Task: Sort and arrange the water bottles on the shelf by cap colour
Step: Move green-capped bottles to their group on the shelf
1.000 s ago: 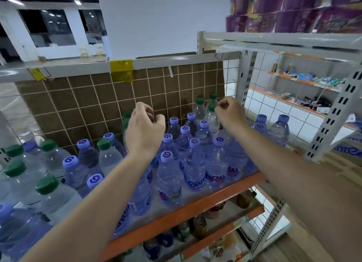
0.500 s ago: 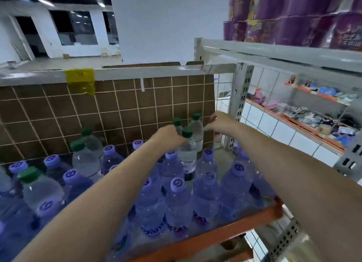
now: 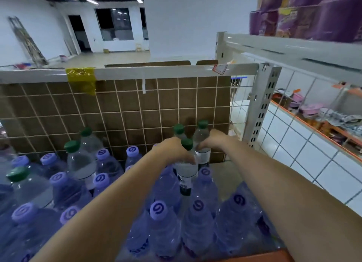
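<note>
At the back right of the shelf (image 3: 221, 175), at about one o'clock from me, three green-capped bottles stand close together against the brown grid panel (image 3: 137, 108). My left hand (image 3: 172, 151) is curled round the shoulder of the nearest green-capped bottle (image 3: 186, 169), its cap poking up just past my knuckles at two o'clock, my fingertips wrapped onto its clear front. My right hand (image 3: 212, 141) grips the rear right green-capped bottle (image 3: 201, 138) at its neck, with the cap above my fingers at eleven o'clock (my thumb's side is hidden). The third green cap (image 3: 178, 128) stands between them, behind. Purple-capped bottles (image 3: 158, 222) crowd the front, below my forearms.
</note>
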The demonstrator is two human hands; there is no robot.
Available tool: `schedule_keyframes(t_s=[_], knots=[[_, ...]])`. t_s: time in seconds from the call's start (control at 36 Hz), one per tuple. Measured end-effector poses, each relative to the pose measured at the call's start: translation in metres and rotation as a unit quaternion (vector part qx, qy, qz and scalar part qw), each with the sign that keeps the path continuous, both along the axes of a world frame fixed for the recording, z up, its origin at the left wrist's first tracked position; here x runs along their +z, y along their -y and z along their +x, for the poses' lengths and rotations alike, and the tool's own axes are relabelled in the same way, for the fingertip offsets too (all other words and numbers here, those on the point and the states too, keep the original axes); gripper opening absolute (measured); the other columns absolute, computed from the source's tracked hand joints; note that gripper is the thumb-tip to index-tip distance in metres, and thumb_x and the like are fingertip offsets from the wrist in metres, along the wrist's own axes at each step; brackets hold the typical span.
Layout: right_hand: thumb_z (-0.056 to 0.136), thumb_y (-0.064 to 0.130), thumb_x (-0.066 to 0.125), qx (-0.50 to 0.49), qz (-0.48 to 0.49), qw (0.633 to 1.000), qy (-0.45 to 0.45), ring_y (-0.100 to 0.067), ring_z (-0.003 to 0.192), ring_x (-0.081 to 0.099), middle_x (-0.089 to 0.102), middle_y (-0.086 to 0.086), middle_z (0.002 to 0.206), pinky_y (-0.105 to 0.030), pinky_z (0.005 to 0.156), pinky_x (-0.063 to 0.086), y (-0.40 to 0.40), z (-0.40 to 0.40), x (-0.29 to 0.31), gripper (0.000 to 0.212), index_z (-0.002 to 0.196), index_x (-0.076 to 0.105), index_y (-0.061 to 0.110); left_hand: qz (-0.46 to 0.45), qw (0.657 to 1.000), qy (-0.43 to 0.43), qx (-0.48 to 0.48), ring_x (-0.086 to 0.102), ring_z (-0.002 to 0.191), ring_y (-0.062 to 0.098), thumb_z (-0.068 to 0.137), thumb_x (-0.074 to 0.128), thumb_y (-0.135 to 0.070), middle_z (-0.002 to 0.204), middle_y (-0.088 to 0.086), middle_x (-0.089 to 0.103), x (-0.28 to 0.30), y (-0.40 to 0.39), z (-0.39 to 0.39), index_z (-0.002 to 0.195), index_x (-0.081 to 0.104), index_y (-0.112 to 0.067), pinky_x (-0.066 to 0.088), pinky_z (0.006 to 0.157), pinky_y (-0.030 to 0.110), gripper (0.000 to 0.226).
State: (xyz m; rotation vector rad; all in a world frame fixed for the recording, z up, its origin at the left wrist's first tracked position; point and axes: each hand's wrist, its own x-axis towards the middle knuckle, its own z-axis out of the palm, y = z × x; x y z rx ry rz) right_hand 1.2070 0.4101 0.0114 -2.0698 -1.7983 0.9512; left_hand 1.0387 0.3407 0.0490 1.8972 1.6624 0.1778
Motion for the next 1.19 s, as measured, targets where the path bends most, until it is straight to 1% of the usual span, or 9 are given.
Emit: schedule_keyframes(t_s=[0.11,0.22,0.39,0.58,0.69,0.83,1.0,1.11,1.19], knots=[[0.064,0.036,0.086,-0.004,0.000,1.000,-0.006,-0.026,0.112,0.057,0.058,-0.007,0.127,-0.030,0.074,0.045,0.006,-0.008,0.003,0.080,0.131,0.051,0.012,-0.026,0.998,0.001,-0.050,0.054,0.074,0.014,0.077,0.076,-0.031,0.085,-0.001,0.057,0.000,0.002,0.002,0.079,0.053,-0.030,0.049,0.061,0.026,0.023],[0.064,0.030,0.086,-0.003,0.002,1.000,-0.017,-0.025,0.107,0.059,0.061,-0.008,0.120,-0.029,0.071,0.047,0.006,-0.007,0.001,0.072,0.126,0.055,0.012,-0.027,0.998,-0.003,-0.058,0.056,0.078,0.014,0.074,0.078,-0.032,0.087,-0.002,0.058,-0.002,0.003,0.001,0.081,0.054,-0.031,0.049,0.062,0.025,0.025],[0.064,0.027,0.087,-0.005,0.032,0.999,-0.018,-0.028,0.115,0.056,0.057,-0.008,0.128,-0.034,0.088,0.050,0.011,-0.007,0.005,0.082,0.134,0.048,0.013,0.024,0.998,-0.018,-0.059,0.051,0.068,0.012,0.071,0.076,-0.037,0.070,-0.007,0.052,-0.004,0.008,0.005,0.069,0.052,-0.029,0.038,0.055,0.023,0.026],[0.067,0.025,0.086,-0.046,0.083,0.994,-0.045,-0.028,0.126,0.050,0.050,-0.008,0.141,-0.035,0.101,0.045,0.024,-0.008,0.032,0.101,0.150,0.030,0.017,0.096,0.995,0.021,-0.010,0.063,0.079,0.017,0.066,0.078,-0.041,0.085,0.000,0.066,0.012,0.018,-0.001,0.086,0.064,-0.022,0.053,0.063,0.029,0.031],[0.070,0.021,0.084,-0.076,0.127,0.986,-0.074,-0.027,0.125,0.050,0.050,-0.009,0.139,-0.034,0.103,0.042,0.042,-0.014,0.054,0.090,0.145,0.034,0.015,0.137,0.984,0.105,0.032,0.065,0.080,0.014,0.067,0.077,-0.041,0.088,-0.001,0.069,0.031,0.029,-0.008,0.094,0.070,-0.022,0.054,0.069,0.030,0.034],[0.070,0.022,0.082,-0.078,0.278,0.950,-0.119,-0.026,0.107,0.055,0.055,-0.005,0.122,-0.035,0.087,0.046,0.072,-0.020,0.076,0.074,0.131,0.040,0.016,0.209,0.949,0.228,0.058,0.056,0.072,-0.001,0.071,0.076,-0.041,0.084,-0.014,0.063,0.054,0.045,-0.018,0.100,0.064,-0.028,0.039,0.054,0.019,0.034],[0.069,0.030,0.079,-0.104,0.419,0.892,-0.136,-0.025,0.103,0.058,0.055,-0.001,0.114,-0.039,0.086,0.050,0.112,-0.040,0.105,0.064,0.115,0.036,0.025,0.309,0.887,0.337,0.056,0.062,0.087,0.012,0.072,0.071,-0.037,0.098,-0.003,0.064,0.077,0.071,-0.040,0.084,0.060,-0.035,0.050,0.077,0.029,0.017],[0.065,0.044,0.072,-0.106,0.472,0.867,-0.121,-0.024,0.100,0.060,0.059,-0.001,0.117,-0.042,0.084,0.053,0.138,-0.064,0.121,0.068,0.122,0.037,0.030,0.377,0.862,0.335,0.057,0.059,0.072,-0.007,0.080,0.065,-0.033,0.083,-0.011,0.067,0.091,0.088,-0.060,0.098,0.061,-0.023,0.041,0.065,0.011,0.022],[0.071,0.036,0.076,-0.105,0.519,0.841,-0.111,-0.017,0.094,0.059,0.059,0.005,0.112,-0.032,0.078,0.051,0.156,-0.088,0.131,0.066,0.127,0.042,0.026,0.415,0.854,0.306,0.071,0.061,0.073,-0.002,0.081,0.060,-0.042,0.084,-0.009,0.069,0.100,0.098,-0.077,0.103,0.056,-0.025,0.047,0.068,0.017,0.028]])
